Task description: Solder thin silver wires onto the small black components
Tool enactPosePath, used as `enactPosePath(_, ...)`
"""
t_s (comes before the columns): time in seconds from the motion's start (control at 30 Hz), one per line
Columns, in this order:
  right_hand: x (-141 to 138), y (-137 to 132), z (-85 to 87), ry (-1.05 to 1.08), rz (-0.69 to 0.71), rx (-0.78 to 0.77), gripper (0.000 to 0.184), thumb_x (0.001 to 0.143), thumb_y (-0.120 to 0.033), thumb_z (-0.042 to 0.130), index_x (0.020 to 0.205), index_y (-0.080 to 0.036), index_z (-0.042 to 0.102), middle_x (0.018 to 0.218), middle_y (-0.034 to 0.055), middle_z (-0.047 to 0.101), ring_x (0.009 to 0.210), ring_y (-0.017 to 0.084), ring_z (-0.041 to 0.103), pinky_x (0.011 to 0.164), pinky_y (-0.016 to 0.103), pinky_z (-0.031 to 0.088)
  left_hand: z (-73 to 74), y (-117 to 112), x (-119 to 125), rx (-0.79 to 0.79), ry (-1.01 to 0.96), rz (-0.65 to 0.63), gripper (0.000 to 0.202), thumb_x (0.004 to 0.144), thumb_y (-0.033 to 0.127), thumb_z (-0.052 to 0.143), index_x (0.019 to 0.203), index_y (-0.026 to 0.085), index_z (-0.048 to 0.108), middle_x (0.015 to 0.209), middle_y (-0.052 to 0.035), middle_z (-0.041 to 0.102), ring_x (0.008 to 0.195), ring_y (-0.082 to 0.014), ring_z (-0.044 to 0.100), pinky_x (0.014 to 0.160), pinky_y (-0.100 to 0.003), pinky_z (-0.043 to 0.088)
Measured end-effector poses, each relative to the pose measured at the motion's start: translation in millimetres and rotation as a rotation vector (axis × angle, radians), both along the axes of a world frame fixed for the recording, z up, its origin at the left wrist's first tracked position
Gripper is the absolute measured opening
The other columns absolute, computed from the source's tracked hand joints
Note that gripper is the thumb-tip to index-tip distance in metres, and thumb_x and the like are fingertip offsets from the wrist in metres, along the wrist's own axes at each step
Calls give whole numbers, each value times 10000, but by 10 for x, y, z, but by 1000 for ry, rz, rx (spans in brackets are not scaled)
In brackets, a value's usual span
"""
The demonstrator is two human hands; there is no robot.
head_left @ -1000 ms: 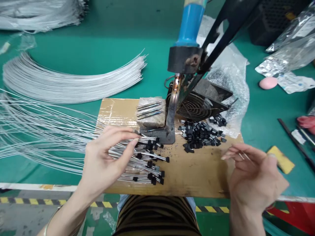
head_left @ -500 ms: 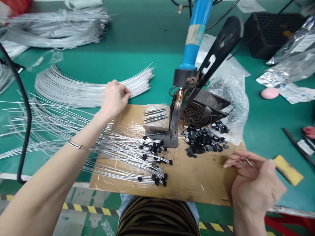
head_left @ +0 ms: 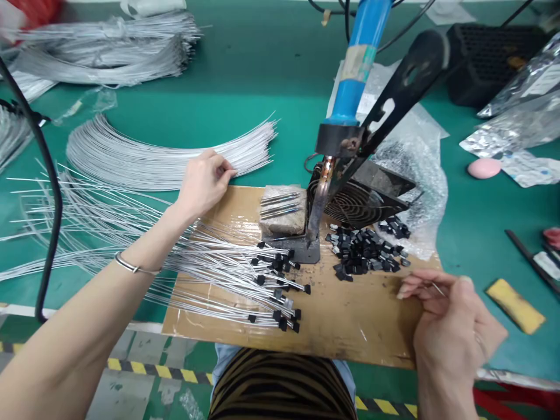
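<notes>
My left hand [head_left: 205, 182] is closed in a pinch at the near edge of a fanned bundle of white wires [head_left: 131, 160]. The pinched wire ends are hidden by the fingers. Over the right part of the brown cardboard [head_left: 345, 326], my right hand [head_left: 455, 326] is turned partly palm up, fingers curled around a thin metal piece [head_left: 437, 289] whose kind I cannot make out. To its left lies a heap of small black connectors [head_left: 365, 249]. Wires with black connectors [head_left: 280, 262] on their ends spread across the cardboard under my left forearm.
A blue-handled soldering iron [head_left: 354, 76] stands tilted in a black holder beside a block with several metal tips [head_left: 282, 204]. Behind it are a small fan [head_left: 359, 201] and bubble wrap [head_left: 426, 186]. A yellow sponge [head_left: 516, 305] lies right; a black cable [head_left: 55, 192] hangs left.
The whole view has shifted slightly. My left hand stays at the wire bundle's near edge, and my right hand has turned a little, with less of the metal piece showing.
</notes>
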State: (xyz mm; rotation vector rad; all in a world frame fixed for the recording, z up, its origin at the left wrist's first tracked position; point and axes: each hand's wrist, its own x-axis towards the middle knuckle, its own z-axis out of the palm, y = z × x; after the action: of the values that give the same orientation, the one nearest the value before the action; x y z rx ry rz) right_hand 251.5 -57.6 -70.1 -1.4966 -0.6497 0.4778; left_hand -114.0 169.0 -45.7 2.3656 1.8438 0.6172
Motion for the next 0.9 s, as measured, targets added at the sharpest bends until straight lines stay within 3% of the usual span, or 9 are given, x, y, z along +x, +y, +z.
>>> enactPosePath(0.13, -1, -6, -1, -5, 5, -17, 410, 988, -485, 667, 771, -155, 779, 690, 39, 743, 562, 166, 664, 510, 316, 491, -7, -55, -26, 16, -34, -18, 67, 958, 208, 663, 958, 150, 695, 935, -84, 706, 896, -227, 659, 883, -387, 519)
enactPosePath(0.23, -1, -10, 4, -13, 8, -28, 404, 987, -475, 675, 765, -154, 782, 685, 44, 740, 560, 169, 661, 521, 325, 491, -2, -99, -21, 3, -71, -45, 172, 939, 261, 709, 1052, 132, 706, 957, -75, 715, 780, -179, 649, 818, -352, 536)
enactPosePath(0.33, -9, -13, 12, -28, 7, -35, 389, 986, -460, 686, 764, -157, 787, 678, 44, 730, 554, 169, 652, 527, 333, 485, -3, -118, 1, -10, -95, -74, 119, 906, 278, 716, 886, 165, 748, 994, -76, 728, 739, -170, 638, 753, -334, 533)
enactPosePath(0.43, -17, -18, 17, -27, 8, -35, 361, 978, -436, 705, 764, -158, 790, 679, 46, 728, 551, 171, 648, 532, 345, 479, 5, -126, 18, 24, -132, -40, 143, 894, 275, 699, 794, 187, 750, 912, -72, 739, 769, -207, 652, 765, -361, 530)
enactPosePath(0.63, -4, -25, 5, -33, 14, -35, 363, 986, -428, 692, 765, -156, 785, 670, 42, 724, 553, 171, 645, 540, 347, 478, 121, -180, 7, 115, -280, 42, 162, 888, 344, 733, 773, 231, 746, 924, -47, 803, 890, -233, 725, 904, -393, 561)
enactPosePath(0.9, -18, -33, 9, -16, 7, -23, 379, 981, -434, 689, 765, -135, 771, 680, 42, 733, 550, 166, 653, 529, 326, 489, 282, -364, 45, 102, -500, 72, 139, 901, 352, 727, 853, 228, 766, 837, -19, 785, 762, -180, 733, 751, -324, 580)
